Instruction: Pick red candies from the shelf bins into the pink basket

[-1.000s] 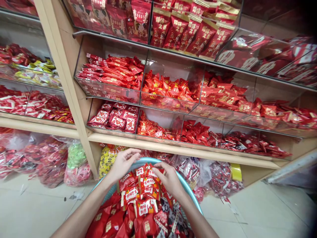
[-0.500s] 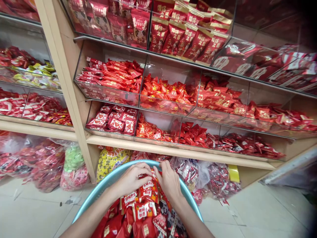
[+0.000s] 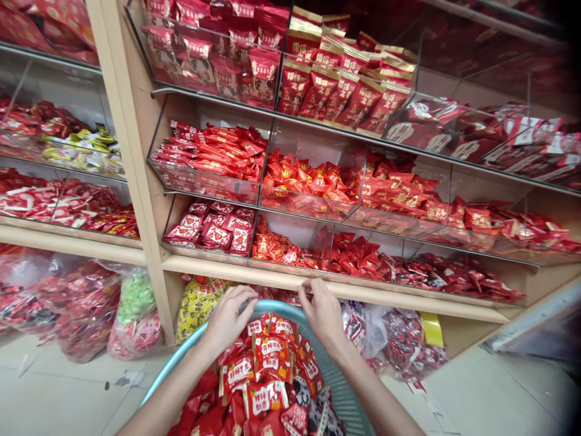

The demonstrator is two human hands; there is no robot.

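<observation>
A teal plastic basket [image 3: 356, 396] stands below me, heaped with small wrapped packets [image 3: 265, 396], mostly red with white lettering and some dark ones. Over its far left rim hovers my left hand [image 3: 230, 318], thumb apart from the loosely bent fingers, with nothing visible in it. My right hand [image 3: 323, 315] is above the far right rim, its fingers curled a little and a gap showing beside the thumb. No packet shows in it. Whether either hand touches the rim is hard to make out.
A wooden shelf unit [image 3: 272, 275] faces me, with clear bins of red packets [image 3: 313, 178] on several levels. Under it sit plastic bags of candy, including a yellow one [image 3: 200, 306] and a green one [image 3: 136, 300]. Pale floor tiles [image 3: 485, 387] lie around.
Both hands have lifted off the packets and moved apart, toward the far rim. Red packets that they covered now show. The view has shifted slightly, so the shelves appear lower.
</observation>
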